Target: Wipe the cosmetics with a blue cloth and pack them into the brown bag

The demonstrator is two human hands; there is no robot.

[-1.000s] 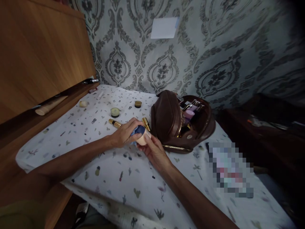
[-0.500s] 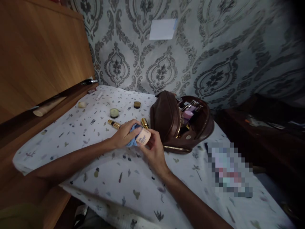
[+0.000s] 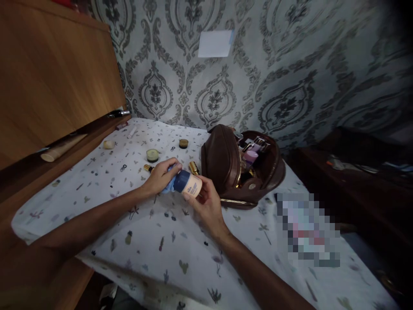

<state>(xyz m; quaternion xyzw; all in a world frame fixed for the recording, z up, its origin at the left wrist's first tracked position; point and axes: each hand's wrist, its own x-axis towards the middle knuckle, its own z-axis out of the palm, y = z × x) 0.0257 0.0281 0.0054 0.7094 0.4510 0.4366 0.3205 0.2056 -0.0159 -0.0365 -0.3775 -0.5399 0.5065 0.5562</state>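
My right hand (image 3: 208, 202) grips a small cosmetic jar (image 3: 191, 186) with a peach body and a dark blue lid, tilted to the left. A light blue cloth (image 3: 170, 185) is bunched in my left hand (image 3: 161, 176), right beside the lid; whether it touches the lid I cannot tell. Just beyond the hands lie a gold-capped tube (image 3: 194, 168) and another gold-capped item (image 3: 148, 168), partly hidden by my left hand. An open brown cosmetic bag (image 3: 219, 159), filled with several cosmetics, stands to the right of my hands.
On the patterned cloth (image 3: 174, 267) stand a green-topped jar (image 3: 152, 155), a small dark jar (image 3: 183, 143) and a cream-coloured item (image 3: 109, 144). A blurred-out flat object (image 3: 308, 230) lies at right. A wooden cabinet (image 3: 61, 73) rises at left, the papered wall behind.
My left hand with the blue cloth has drawn back left from the jar, so its dark blue lid now shows fully. The right hand keeps hold of the jar.
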